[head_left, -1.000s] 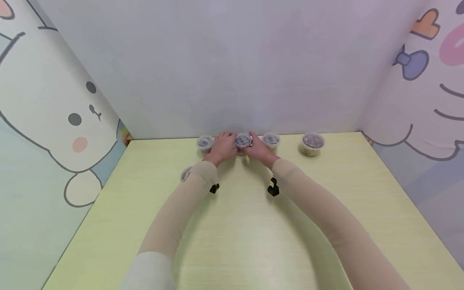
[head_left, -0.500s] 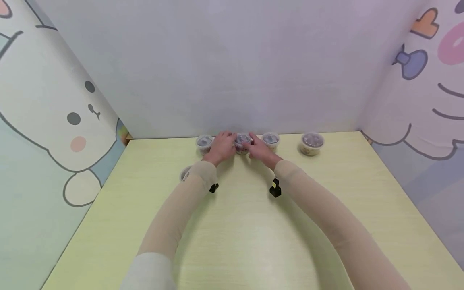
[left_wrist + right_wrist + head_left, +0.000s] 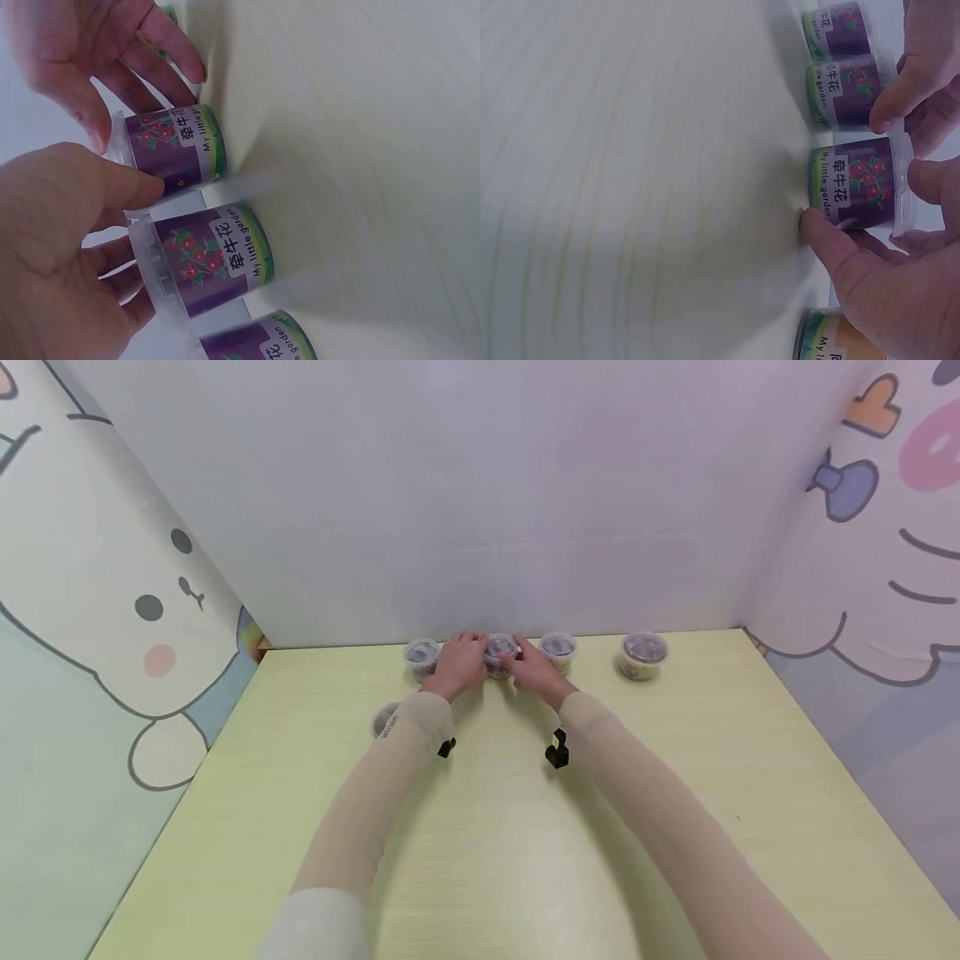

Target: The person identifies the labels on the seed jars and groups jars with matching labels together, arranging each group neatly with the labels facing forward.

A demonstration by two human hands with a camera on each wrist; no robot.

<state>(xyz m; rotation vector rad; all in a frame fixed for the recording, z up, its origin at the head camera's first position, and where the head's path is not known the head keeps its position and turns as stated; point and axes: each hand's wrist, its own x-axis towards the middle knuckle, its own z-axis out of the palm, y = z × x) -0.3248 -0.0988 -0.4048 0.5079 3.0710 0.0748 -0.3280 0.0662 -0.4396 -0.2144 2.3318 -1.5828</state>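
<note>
- Counter (image 3: 525, 860): pale yellow-green surface with faint wood grain, filling the lower half of the head view; its far edge meets the back wall at 12 o'clock.
- Back wall (image 3: 480, 502): plain, matte, whitish-lilac panel, evenly lit.
- Left wall panel (image 3: 97, 635): at 9 o'clock, printed with a white cartoon bear (image 3: 161, 610) with dark eyes and a pink cheek, outlined in grey on pale blue-green.
- Right wall panel (image 3: 885, 577): at 3 o'clock, printed with a pale cartoon figure, a purple bow (image 3: 843, 485), an orange heart (image 3: 873, 410) and a pink shape.
- Light: soft, diffuse, with faint shadows on the counter.
</note>
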